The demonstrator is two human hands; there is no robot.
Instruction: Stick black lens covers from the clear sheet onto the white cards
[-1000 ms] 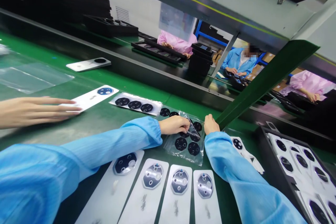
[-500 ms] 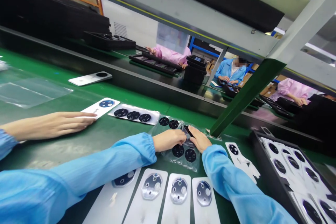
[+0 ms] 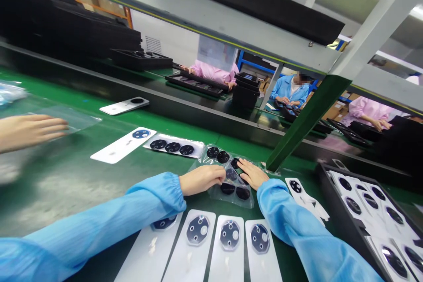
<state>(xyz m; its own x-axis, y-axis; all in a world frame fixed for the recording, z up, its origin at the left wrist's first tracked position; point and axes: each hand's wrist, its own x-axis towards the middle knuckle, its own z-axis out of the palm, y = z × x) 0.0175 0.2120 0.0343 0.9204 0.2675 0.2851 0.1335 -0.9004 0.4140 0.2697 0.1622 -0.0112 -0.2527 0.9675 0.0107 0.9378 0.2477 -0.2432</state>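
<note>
Currently I've got the green desk [image 3: 76, 198] across most of my remote feed, w/ a black tray [image 3: 339, 207] at the R edge, loaded w/ white pieces [image 3: 370, 201]. Next in size: four white panels [image 3: 229, 262] in a row nearest the cam, each w/ a dark insert [image 3: 197, 230]. Up L, a lone panel [image 3: 120, 147] lies flat; vs. half a sec ago the co-worker's hand [image 3: 35, 131] has come off it and is now over a clear bag [image 3: 81, 119], so nobody's touching that panel. Beside it, a strip of three black pieces [image 3: 172, 146].

My left hand [image 3: 202, 179] has its grip together, apparently pinched on the clear film [image 3: 235, 183]; it's drawn back a bit L. My right hand [image 3: 254, 175] now lies flatter there, grip apart, fingers spread. IMO that means R steadies, L works the film. Smallest: black discs [image 3: 243, 193] at the film, b/w and just in front of both hands; can't tell if any's loose.
</note>
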